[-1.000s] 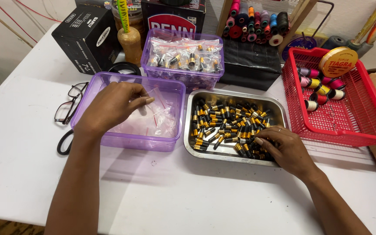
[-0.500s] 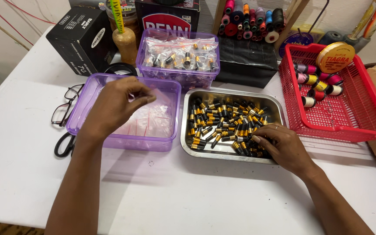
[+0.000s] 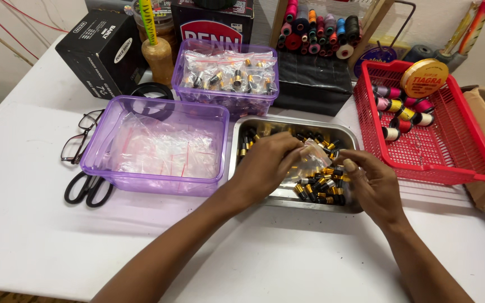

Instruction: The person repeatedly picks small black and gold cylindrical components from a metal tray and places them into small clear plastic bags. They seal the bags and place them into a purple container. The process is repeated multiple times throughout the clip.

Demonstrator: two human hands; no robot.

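Steel tray [image 3: 350, 134] — black-gold cylinders [image 3: 318, 188]; purple tub [image 3: 94, 165] — bags [image 3: 164, 151].

Purple tub [image 3: 99, 163] of empty clear bags left; second purple tub [image 3: 182, 67] of filled bags behind. Glasses [image 3: 79, 137] and black scissors [image 3: 88, 188] at far left. Red basket [image 3: 456, 151] with thread spools right. Black boxes [image 3: 102, 50] at back.

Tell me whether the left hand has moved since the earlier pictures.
Yes. The left hand has left the purple tub of clear bags and moved right, over the steel tray, holding a small clear bag with the right hand.
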